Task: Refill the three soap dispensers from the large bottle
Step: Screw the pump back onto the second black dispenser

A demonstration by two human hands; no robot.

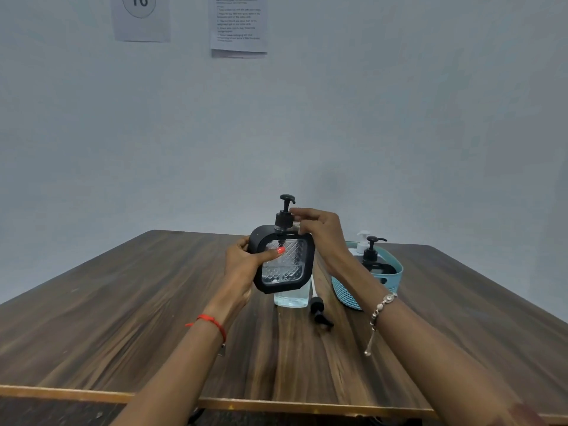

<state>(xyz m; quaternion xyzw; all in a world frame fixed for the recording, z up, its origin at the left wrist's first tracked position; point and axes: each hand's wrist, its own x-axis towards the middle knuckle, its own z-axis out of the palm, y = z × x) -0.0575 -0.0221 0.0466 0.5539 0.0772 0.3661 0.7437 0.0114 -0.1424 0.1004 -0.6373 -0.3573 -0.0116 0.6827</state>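
Observation:
A black-framed square soap dispenser (285, 262) with a clear diamond-patterned window is held up above the table. My left hand (246, 262) grips its left side, thumb across the window. My right hand (319, 232) pinches the black pump collar (284, 221) at its top. Behind and below it stands a clear bottle (292, 298) of clear liquid, mostly hidden. A loose black pump head with a white tube (318, 305) lies on the table beside that bottle. Two more dispensers, one black (373, 256) and one white-topped (362, 241), stand in a blue basket (347, 293).
The wooden table (153, 318) runs to a light front edge near me and meets a pale wall at the back. The basket sits right of centre. Two paper sheets (238, 24) hang on the wall.

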